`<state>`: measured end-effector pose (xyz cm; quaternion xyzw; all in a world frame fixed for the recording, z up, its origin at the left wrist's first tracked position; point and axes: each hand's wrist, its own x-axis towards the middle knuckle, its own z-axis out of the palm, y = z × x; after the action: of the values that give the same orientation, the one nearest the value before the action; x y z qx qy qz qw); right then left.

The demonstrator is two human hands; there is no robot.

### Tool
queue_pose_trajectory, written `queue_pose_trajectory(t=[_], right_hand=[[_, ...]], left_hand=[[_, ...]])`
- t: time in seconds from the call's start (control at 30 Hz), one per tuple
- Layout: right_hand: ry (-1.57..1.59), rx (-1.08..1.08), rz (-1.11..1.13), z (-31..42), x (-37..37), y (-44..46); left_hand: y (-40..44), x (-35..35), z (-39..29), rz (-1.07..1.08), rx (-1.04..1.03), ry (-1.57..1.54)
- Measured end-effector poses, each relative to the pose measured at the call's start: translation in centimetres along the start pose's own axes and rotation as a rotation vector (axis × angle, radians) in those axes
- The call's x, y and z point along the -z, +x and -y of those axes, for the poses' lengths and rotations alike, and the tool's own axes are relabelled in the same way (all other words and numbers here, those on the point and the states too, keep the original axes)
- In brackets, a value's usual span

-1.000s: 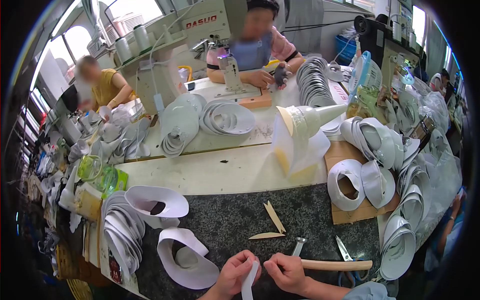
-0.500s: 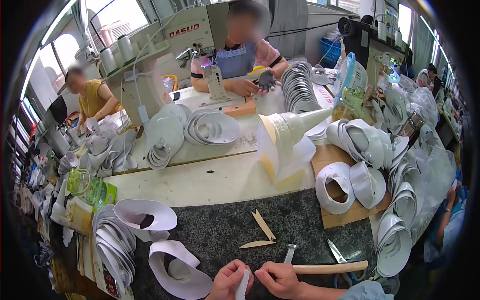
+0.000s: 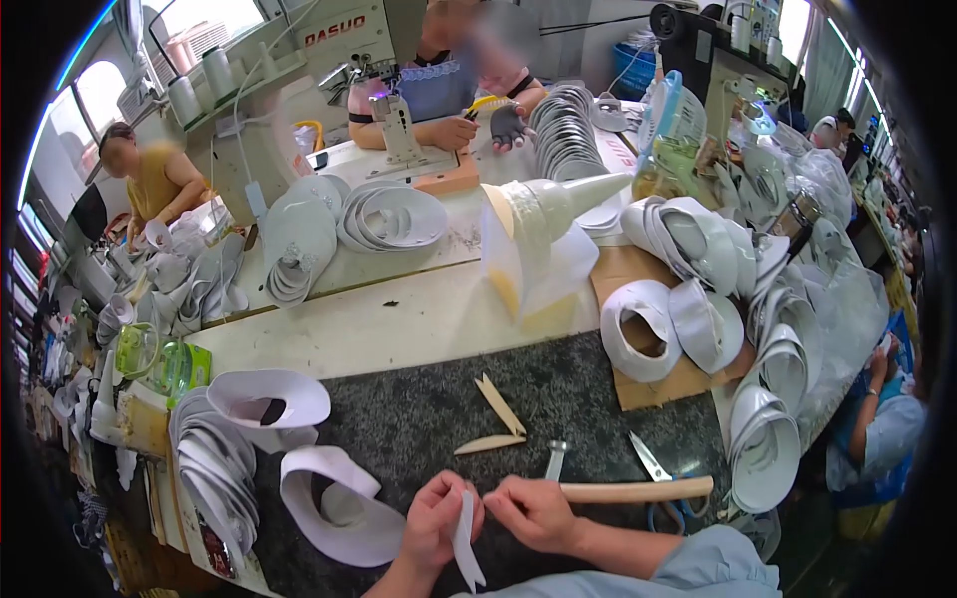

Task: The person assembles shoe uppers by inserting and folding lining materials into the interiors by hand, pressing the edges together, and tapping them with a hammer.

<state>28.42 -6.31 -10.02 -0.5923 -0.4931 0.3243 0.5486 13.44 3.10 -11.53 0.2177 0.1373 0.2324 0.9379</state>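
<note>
My left hand (image 3: 435,520) pinches a narrow white strip (image 3: 465,543), which hangs down from the fingers and ends in a notch. Fingers curled closed, my right hand (image 3: 535,512) is right beside it; whatever its fingertips hold is hidden. Just behind the right hand lies a hammer (image 3: 638,490) with a wooden handle, partly covered by that hand. Open-bladed scissors (image 3: 653,460) with blue handles rest to its right. Forked beige pieces (image 3: 500,407) lie on the dark mat ahead. Left of my left hand stands a white shoe upper (image 3: 324,543).
Stacked white uppers (image 3: 211,468) line the left, with more uppers (image 3: 640,299) on cardboard (image 3: 638,394) at right. A translucent glue container (image 3: 543,264) with a cone spout stands ahead. Across the table, a person sits behind a sewing machine (image 3: 401,130). Other people are at both sides.
The view has tilted down and shifted, showing more of my arms. My hands have risen slightly from the mat's near edge, and more of the white strip shows.
</note>
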Motion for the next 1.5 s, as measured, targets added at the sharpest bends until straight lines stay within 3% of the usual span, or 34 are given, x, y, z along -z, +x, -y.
queue_pose_trajectory(t=[0.2,0.27,0.33,0.4,0.5,0.53,0.6,0.67,0.73,0.8,0.87,0.93,0.97,1.0,1.07,1.1,1.17,1.27,1.33,1.47,1.5], right_hand=[[-0.051,0.047,-0.071,0.7,-0.4,0.4],[-0.087,0.026,-0.040,0.0,-0.7,0.5],[-0.070,0.055,-0.047,-0.2,-1.1,0.8],[0.092,-0.032,-0.054,0.5,-1.1,0.6],[-0.081,0.140,-0.038,5.8,0.1,-1.2],[-0.309,0.209,0.176,8.2,1.3,-2.1],[-0.773,0.081,0.933,10.2,3.2,-4.1],[-0.868,0.088,1.355,9.7,4.0,-6.5],[-0.613,0.149,0.988,10.3,2.7,-6.7],[-0.246,0.036,0.628,12.4,-0.7,-6.3],[-0.196,-0.020,0.548,11.2,-3.3,-7.2],[-0.141,-0.054,0.486,10.0,-4.7,-6.6],[-0.084,-0.091,0.426,9.3,-5.2,-6.0],[-0.099,-0.071,0.409,8.5,-5.5,-5.1],[0.335,-0.220,0.097,7.3,-5.1,-2.2],[0.349,-0.196,0.063,7.2,-4.6,-0.8],[0.263,-0.198,0.071,6.9,-3.5,1.5],[0.140,-0.121,0.048,5.0,-2.9,4.9],[-0.244,0.128,0.013,3.0,-3.1,7.0],[-0.678,0.099,0.279,1.2,-3.6,8.6],[-0.814,0.240,0.295,-0.1,-3.6,8.7]], left_hand=[[0.3,0.0,0.5,-0.083,-0.055,0.201],[0.9,0.0,1.4,-0.135,-0.191,0.270],[0.9,-0.9,2.3,-0.337,-0.401,0.293],[-1.1,-2.5,2.7,-0.365,-0.435,0.267],[-5.5,-4.1,2.4,-0.365,-0.499,0.319],[-7.2,-4.3,2.2,-0.333,-0.527,0.408],[-10.5,-4.1,1.3,-0.347,-0.580,0.481],[-13.2,-3.6,0.4,-0.358,-0.739,0.638],[-15.1,-2.8,0.4,-0.342,-0.728,0.655],[-16.1,-2.7,1.5,-0.279,-0.578,0.820],[-16.5,-2.6,2.8,-0.205,-0.557,0.801],[-17.5,-2.3,2.4,-0.368,-0.694,1.124],[-17.4,-2.4,1.2,-0.347,-1.041,1.474],[-17.6,-2.5,0.3,-0.314,-1.202,1.513],[-18.9,-1.6,-1.0,-0.409,-1.249,1.512],[-19.7,-1.0,-1.3,-0.445,-1.141,1.325],[-20.5,-1.7,-2.3,-0.472,-1.021,1.038],[-21.0,-2.0,-3.2,-0.545,-0.827,0.909],[-20.2,-1.7,-2.9,-0.569,-0.772,0.908],[-18.4,-1.3,-1.9,-0.627,-0.620,0.920],[-18.0,-1.6,-1.7,-0.630,-0.590,0.870]])
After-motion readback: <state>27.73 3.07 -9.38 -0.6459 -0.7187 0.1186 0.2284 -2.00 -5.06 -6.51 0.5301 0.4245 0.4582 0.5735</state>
